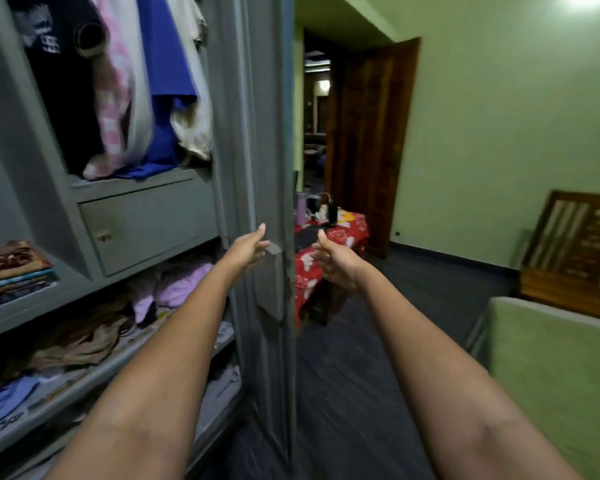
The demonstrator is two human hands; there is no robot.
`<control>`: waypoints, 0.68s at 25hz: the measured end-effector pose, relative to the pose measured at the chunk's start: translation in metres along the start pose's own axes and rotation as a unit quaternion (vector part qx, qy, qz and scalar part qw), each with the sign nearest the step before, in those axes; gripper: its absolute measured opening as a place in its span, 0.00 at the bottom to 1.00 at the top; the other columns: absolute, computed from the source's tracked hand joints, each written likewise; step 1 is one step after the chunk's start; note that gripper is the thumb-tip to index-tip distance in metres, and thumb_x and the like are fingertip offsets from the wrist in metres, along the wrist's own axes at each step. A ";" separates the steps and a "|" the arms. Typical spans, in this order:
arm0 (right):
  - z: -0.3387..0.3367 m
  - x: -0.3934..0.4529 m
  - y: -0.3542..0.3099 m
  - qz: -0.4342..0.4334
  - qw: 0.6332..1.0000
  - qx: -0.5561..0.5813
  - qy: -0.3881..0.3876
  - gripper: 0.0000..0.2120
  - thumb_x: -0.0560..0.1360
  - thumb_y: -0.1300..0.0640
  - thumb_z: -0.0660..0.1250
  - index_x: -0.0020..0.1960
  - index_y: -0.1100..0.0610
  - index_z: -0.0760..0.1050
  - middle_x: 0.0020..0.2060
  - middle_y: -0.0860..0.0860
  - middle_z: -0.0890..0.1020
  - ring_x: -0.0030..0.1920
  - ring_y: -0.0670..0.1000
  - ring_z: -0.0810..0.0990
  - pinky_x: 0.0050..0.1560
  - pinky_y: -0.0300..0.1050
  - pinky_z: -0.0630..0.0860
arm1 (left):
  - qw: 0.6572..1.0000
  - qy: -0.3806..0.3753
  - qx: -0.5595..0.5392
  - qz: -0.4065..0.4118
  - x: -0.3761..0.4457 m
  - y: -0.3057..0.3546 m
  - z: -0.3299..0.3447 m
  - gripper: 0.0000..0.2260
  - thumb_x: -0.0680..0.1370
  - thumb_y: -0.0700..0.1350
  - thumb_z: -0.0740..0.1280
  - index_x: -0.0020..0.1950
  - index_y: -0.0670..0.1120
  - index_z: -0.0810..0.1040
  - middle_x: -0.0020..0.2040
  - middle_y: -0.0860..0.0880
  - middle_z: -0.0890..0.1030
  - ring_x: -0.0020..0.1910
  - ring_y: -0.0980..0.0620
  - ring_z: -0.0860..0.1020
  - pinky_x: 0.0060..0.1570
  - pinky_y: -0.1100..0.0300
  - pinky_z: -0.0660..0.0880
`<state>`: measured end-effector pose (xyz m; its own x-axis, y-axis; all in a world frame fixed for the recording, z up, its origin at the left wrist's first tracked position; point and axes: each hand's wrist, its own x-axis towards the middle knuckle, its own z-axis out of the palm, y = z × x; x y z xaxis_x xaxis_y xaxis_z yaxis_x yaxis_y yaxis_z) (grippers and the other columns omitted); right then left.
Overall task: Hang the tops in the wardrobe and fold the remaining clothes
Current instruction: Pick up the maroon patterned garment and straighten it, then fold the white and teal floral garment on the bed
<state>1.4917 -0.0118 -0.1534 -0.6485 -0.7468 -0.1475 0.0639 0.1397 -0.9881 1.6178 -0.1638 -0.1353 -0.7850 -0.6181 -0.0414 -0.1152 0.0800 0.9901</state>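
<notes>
The grey wardrobe [146,220] fills the left side, its door [267,140] standing edge-on in the middle. Tops hang in the upper compartment: a dark one [59,81], a pink-and-white one [115,98], a blue one [163,64] and a pale one [194,126]. Folded and loose clothes [174,285] lie on the lower shelves. My left hand [248,247] reaches to the door's inner face at a small metal latch [274,249], fingers spread. My right hand [336,261] is on the door's outer side, fingers apart and holding nothing.
A low table with a red patterned cloth [329,244] stands behind the door, carrying bottles and small items. A brown wooden room door [371,140] is open beyond. A green padded surface [561,368] is at the right, a framed board [575,244] against the wall.
</notes>
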 end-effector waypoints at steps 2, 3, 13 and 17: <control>-0.055 -0.036 0.006 0.009 0.998 0.007 0.062 0.35 0.78 0.35 0.52 0.76 0.56 0.57 0.74 0.53 0.62 0.75 0.55 0.57 0.73 0.53 0.53 | 0.999 -0.052 0.004 0.008 -0.009 0.009 0.056 0.25 0.82 0.57 0.55 0.75 0.45 0.63 0.72 0.46 0.69 0.69 0.47 0.69 0.67 0.53 0.63; -0.082 -0.053 0.008 0.013 0.996 0.005 0.092 0.35 0.78 0.35 0.51 0.77 0.56 0.55 0.75 0.53 0.60 0.75 0.55 0.56 0.73 0.52 0.53 | 0.997 -0.072 0.005 0.020 -0.013 0.015 0.082 0.25 0.82 0.56 0.55 0.75 0.45 0.61 0.73 0.46 0.67 0.70 0.46 0.67 0.68 0.53 0.62; -0.268 -0.142 0.026 0.044 0.969 0.013 0.244 0.39 0.76 0.31 0.49 0.78 0.52 0.47 0.77 0.53 0.50 0.77 0.54 0.49 0.74 0.56 0.45 | 0.980 -0.183 -0.037 0.064 0.002 0.046 0.268 0.27 0.82 0.58 0.55 0.77 0.46 0.58 0.75 0.47 0.62 0.73 0.47 0.62 0.68 0.54 0.61; -0.305 -0.129 0.030 0.028 0.963 0.016 0.269 0.38 0.76 0.32 0.52 0.78 0.51 0.47 0.77 0.54 0.49 0.77 0.57 0.48 0.74 0.57 0.46 | 0.973 -0.215 -0.038 0.081 0.034 0.047 0.311 0.28 0.81 0.58 0.56 0.77 0.45 0.57 0.76 0.47 0.61 0.74 0.46 0.61 0.66 0.55 0.62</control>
<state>1.3461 0.2869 -0.1511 -0.9414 -0.2934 -0.1661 0.1285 0.1434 -0.9813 1.3971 0.0620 -0.1321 -0.9727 -0.2177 0.0802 0.0637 0.0815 0.9946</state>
